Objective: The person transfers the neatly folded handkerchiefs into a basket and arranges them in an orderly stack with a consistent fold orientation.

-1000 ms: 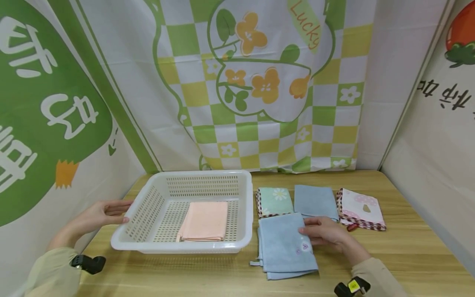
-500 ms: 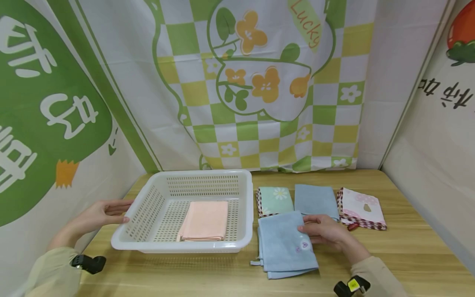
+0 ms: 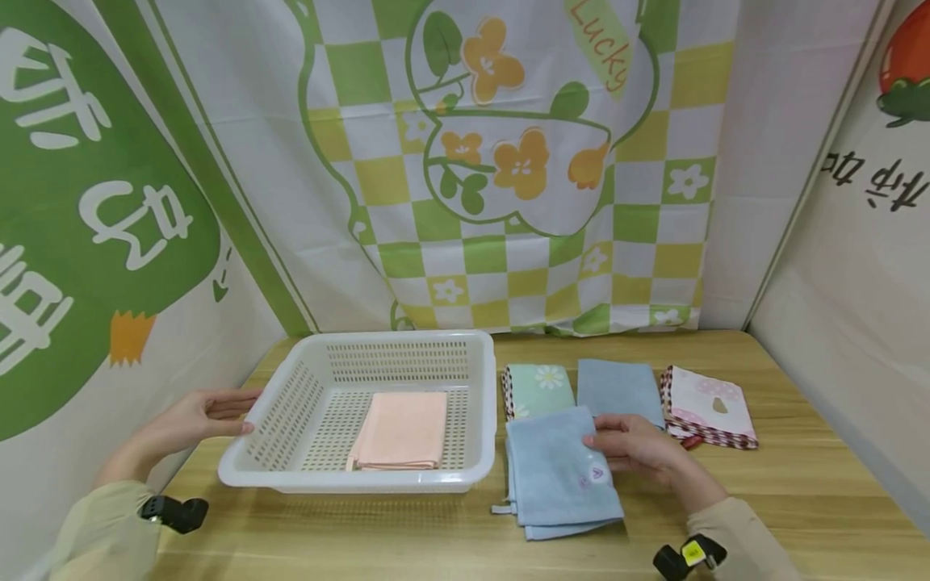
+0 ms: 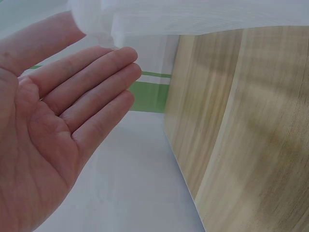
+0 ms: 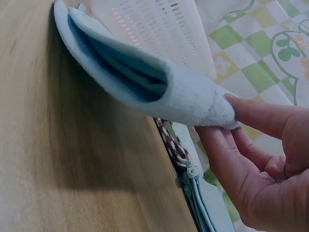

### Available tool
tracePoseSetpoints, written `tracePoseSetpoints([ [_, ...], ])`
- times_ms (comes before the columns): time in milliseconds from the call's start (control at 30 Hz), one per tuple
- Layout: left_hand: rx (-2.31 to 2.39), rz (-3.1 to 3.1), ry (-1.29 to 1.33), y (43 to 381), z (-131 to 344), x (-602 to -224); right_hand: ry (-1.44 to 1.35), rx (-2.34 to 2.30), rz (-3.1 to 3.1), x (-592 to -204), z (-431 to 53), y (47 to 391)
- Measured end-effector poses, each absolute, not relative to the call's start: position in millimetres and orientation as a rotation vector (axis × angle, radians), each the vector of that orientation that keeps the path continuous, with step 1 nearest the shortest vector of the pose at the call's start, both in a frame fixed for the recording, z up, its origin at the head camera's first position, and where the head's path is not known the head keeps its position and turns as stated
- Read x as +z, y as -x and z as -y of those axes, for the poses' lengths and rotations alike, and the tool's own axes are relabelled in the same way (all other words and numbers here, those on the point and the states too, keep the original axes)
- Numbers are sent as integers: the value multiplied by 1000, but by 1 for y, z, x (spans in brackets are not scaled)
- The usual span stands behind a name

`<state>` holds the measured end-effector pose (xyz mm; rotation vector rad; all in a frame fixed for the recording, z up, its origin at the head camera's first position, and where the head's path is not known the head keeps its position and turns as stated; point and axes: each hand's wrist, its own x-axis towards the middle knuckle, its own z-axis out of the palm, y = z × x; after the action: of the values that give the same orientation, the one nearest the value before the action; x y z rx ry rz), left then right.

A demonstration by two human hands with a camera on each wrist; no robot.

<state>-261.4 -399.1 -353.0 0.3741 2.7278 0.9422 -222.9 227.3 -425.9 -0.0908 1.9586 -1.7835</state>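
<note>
My right hand [image 3: 639, 452] pinches the right edge of a folded light blue towel [image 3: 555, 464] between thumb and fingers. In the right wrist view the towel [image 5: 140, 77] slants up off the table at the held side, its folded layers showing. A small loop sticks out at its left. My left hand [image 3: 199, 420] touches the left rim of a white perforated plastic basket [image 3: 407, 482], thumb at the rim. Its other fingers [image 4: 96, 89] are straight below the rim in the left wrist view. A folded peach towel [image 3: 403, 429] lies inside the basket.
Behind the held towel lie a folded mint towel with a daisy [image 3: 541, 389], a folded blue towel [image 3: 617, 391] and a pink-and-white towel with checked edging [image 3: 712, 403]. The wooden table [image 3: 349, 541] meets printed curtains [image 3: 538, 266] at the back and sides.
My right hand has raised the light blue towel slightly, with its upper edge moving a little away from me. The left hand and the basket have stayed in place.
</note>
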Motion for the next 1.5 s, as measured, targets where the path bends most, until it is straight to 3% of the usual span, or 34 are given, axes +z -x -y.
tracePoseSetpoints([
  [1500,937,-2732,-371,260,399,-352,157,-1871,-1937,-394,-226,219],
])
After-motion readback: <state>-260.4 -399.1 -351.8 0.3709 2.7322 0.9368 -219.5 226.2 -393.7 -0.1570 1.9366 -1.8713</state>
